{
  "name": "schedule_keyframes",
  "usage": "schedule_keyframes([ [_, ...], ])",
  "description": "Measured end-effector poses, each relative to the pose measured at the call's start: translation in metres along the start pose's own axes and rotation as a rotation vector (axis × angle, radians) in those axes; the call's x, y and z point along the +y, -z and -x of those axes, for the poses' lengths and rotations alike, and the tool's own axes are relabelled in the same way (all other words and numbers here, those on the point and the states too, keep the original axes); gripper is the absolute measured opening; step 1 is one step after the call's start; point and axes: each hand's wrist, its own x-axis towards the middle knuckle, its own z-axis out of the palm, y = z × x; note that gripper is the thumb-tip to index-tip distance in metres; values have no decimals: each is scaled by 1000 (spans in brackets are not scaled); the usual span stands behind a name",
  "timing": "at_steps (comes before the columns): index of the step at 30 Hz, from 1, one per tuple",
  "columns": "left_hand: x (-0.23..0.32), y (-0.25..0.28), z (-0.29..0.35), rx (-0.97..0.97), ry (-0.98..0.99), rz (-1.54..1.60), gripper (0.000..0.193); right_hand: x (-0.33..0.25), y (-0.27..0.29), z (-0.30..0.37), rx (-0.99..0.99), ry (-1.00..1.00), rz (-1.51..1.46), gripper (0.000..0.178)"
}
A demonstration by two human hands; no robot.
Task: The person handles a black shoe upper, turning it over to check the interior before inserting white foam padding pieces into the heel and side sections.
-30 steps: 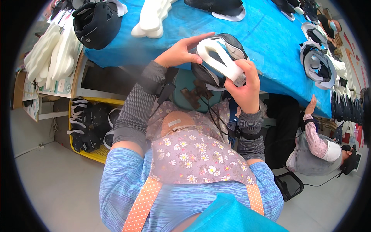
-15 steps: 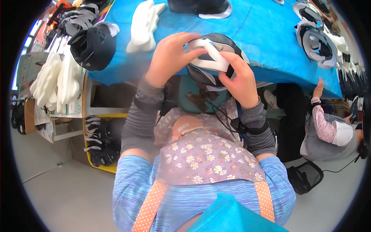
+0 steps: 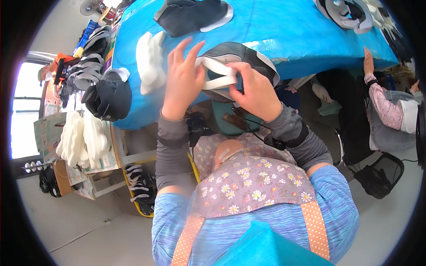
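Note:
A dark grey and black shoe upper (image 3: pixel 239 51) with a light edge sits at the near edge of the blue-covered table (image 3: pixel 275 26). In its opening is a bent white foam insert (image 3: pixel 215 83), curved into a loop. My right hand (image 3: pixel 257 91) pinches the insert's right end between thumb and fingers. At the insert's left end my left hand (image 3: pixel 183 82) has its fingers stretched up and apart, its thumb against the foam. Just left of that hand lies a stack of wavy white foam inserts (image 3: pixel 150 62). The inside of the upper is mostly hidden.
Another dark shoe upper (image 3: pixel 191 17) lies farther back, and a black one (image 3: pixel 108 99) stands at the left corner. More white inserts (image 3: pixel 84 139) hang over a left side stand. Grey-white uppers (image 3: pixel 346 13) lie far right. A co-worker's hand (image 3: pixel 368 61) touches the table's right edge.
My view has turned, so the scene sits differently. My left fingers have lifted off the upper and spread. The foam loop has shifted leftward, my right hand still on it.

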Motion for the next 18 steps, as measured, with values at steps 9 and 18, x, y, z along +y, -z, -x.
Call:
schedule_keyframes([
  [9,-9,1,-13,-254,94,308,31,-11,-12,0,45,-17,56,30],
  [18,-12,-6,-18,-267,30,142,35,-6,-15,1,-2,-119,-17,31],
])
